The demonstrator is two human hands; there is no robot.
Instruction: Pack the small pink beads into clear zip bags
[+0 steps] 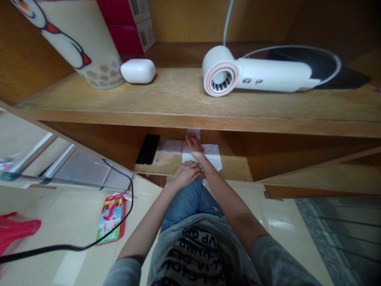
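On the lower shelf lies a white sheet of paper or tissue [212,155], with small red bits near its middle. My right hand [194,145] is over its far left part, fingers drawn together beside a clear plastic zip bag [172,146]. What those fingers hold, if anything, is too small to make out. At the near edge of the sheet is my left hand [187,174], its fingers curled; anything inside them is hidden. Behind my right hand a pale strip [193,133] shows. A black phone [148,149] lies left of the bag.
The upper shelf [166,105] overhangs my hands. On it stand a cup with a bubble-tea print [86,43], a white earbud case [138,71] and a white handheld dryer or fan [256,73] with a cable. A black cable [131,198] hangs at left above a colourful packet [111,218].
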